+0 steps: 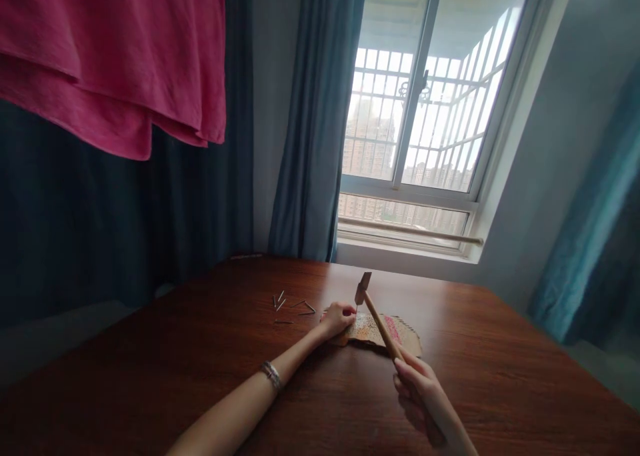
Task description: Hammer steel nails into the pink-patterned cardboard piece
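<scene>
My right hand (417, 379) is wrapped round the wooden handle of a hammer (379, 323). The hammer's head is raised over the board, right at the top of a thin upright nail (357, 308). My left hand (339, 319) rests at the left part of the board, thumb and fingers pinched on that nail. Beneath lies a worn, speckled board (367, 329) with a pink patch toward its right end and ragged edges. Several loose nails (281, 303) are scattered on the table to the left of my left hand.
The brown wooden table (210, 363) spreads out under everything. Behind it hang dark blue curtains (313, 143) beside a barred window (415, 109) with a rod (410, 231) along its sill. A pink cloth (125, 63) hangs at the upper left.
</scene>
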`<move>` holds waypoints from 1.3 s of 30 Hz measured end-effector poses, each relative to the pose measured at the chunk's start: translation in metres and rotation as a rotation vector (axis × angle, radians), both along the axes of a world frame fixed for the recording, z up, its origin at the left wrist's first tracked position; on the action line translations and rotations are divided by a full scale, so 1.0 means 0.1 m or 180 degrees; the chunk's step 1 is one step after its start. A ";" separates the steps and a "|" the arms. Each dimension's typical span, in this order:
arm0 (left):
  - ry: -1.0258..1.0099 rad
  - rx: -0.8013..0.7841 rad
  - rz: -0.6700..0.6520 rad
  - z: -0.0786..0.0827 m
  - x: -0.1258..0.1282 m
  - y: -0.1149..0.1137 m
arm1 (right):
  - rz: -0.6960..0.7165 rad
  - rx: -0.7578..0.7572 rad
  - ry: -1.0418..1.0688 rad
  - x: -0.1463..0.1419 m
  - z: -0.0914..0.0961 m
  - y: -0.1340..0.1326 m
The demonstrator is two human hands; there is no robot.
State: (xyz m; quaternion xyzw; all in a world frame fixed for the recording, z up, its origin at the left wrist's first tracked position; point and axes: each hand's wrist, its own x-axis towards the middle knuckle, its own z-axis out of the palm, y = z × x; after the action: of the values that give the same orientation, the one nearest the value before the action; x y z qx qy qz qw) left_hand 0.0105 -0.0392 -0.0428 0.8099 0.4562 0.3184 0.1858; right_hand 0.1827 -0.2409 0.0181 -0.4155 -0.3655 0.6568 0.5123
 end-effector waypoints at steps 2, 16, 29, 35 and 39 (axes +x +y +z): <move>-0.0008 -0.0023 -0.0020 0.00 0.00 0.00 | -0.0120 0.0116 0.0092 -0.05 -0.01 -0.05; -0.0132 -0.0093 -0.0108 0.02 0.00 0.00 | -0.0121 0.0231 0.0603 -0.10 -0.23 0.07; -0.0078 -0.0081 -0.0110 0.08 0.00 -0.04 | -0.0139 0.0209 0.0476 -0.14 -0.16 -0.03; -0.0057 -0.0012 -0.0083 0.07 0.01 -0.04 | -0.0211 0.0260 0.0482 -0.14 -0.22 0.00; -0.0048 0.0091 -0.0187 0.03 -0.01 -0.01 | -0.0180 0.0342 0.0478 -0.14 -0.21 0.00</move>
State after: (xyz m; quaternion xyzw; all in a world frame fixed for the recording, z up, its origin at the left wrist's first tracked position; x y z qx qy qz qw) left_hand 0.0094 -0.0406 -0.0393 0.8231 0.4263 0.3253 0.1869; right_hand 0.1686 -0.2409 -0.0025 -0.3472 -0.3489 0.6508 0.5782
